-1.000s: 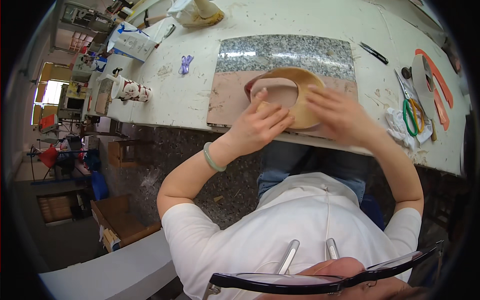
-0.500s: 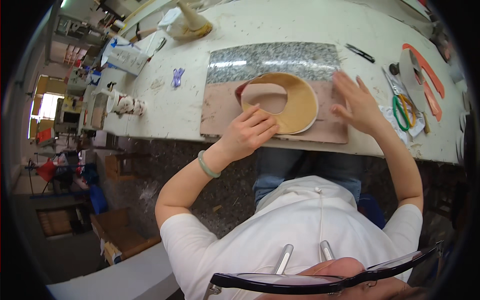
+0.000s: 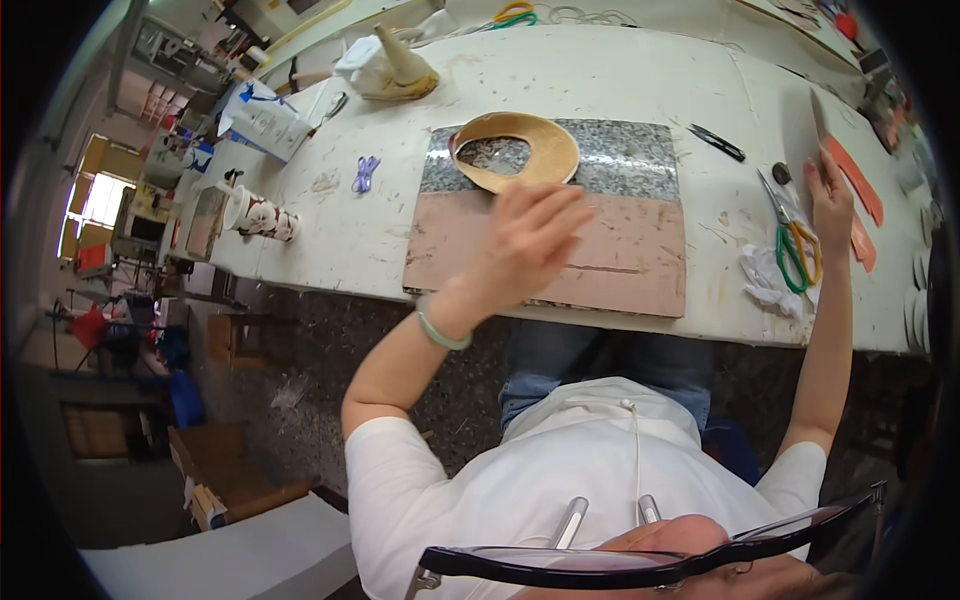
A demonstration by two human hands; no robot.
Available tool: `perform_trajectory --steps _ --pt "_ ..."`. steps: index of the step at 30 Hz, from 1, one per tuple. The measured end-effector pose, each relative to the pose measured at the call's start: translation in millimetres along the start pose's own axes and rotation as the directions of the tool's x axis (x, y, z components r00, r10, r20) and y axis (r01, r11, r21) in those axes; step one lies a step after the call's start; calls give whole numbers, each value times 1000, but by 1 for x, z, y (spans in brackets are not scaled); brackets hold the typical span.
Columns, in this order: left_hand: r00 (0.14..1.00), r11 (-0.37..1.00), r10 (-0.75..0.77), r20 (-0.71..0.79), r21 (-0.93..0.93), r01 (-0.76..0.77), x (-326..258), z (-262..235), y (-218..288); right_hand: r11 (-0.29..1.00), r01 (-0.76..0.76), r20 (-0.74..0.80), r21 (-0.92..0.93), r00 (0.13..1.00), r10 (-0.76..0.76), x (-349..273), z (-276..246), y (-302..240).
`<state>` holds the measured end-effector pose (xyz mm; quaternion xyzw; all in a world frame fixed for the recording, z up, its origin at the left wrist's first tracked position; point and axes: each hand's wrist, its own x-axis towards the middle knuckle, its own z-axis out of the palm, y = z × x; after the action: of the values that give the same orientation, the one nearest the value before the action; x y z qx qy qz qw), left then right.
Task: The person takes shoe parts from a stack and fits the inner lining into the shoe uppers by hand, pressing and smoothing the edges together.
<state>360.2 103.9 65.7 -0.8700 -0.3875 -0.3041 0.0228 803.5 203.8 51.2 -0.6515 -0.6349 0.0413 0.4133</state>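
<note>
A tan, ring-shaped flat piece [image 3: 552, 150] with a pale edge lies on the far, speckled grey part of a stone slab [image 3: 650, 160]. My left hand [image 3: 535, 240] is just at its near edge, over the pinkish-brown sheet [image 3: 460, 245] covering the slab's near part. Its fingers are loosely bent and somewhat apart, with nothing seen in them. At the right of the table, my right hand [image 3: 832, 200] is closed on a thin grey curved piece [image 3: 818, 118], tilted up and seen nearly edge-on. Orange curved strips [image 3: 855, 185] lie beside that hand.
Scissors with green and orange handles [image 3: 795, 255] rest by a crumpled white cloth [image 3: 768, 283]. A black cutter [image 3: 716, 142] lies right of the slab. Further left are a purple clip-like item [image 3: 366, 174], a patterned cup [image 3: 262, 215], and a cone-topped container [image 3: 400, 72].
The tan ring has moved away from me onto the speckled stone, and my left hand has come off it. My right hand has swung right and taken hold of the grey curved piece.
</note>
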Motion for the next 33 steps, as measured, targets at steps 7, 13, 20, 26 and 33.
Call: perform_trajectory --steps 7,13,20,26,33 --pt "926 852 -356 -122 -450 268 4 17 35 448 -818 929 360 360 -88 -64 46 -151" --pt "843 813 -537 -5 -270 516 -2 19 25 769 605 -122 207 795 -594 -93 53 -195" --pt "925 799 -287 -249 470 374 36 4 -123 654 508 198 561 685 -701 -135 70 -216" --pt "739 786 -605 295 367 497 67 5 -182 688 454 256 567 696 -670 -142 78 -203" --pt "792 743 -603 94 429 514 85 8 -218 714 657 291 241 653 -699 -149 104 -211"
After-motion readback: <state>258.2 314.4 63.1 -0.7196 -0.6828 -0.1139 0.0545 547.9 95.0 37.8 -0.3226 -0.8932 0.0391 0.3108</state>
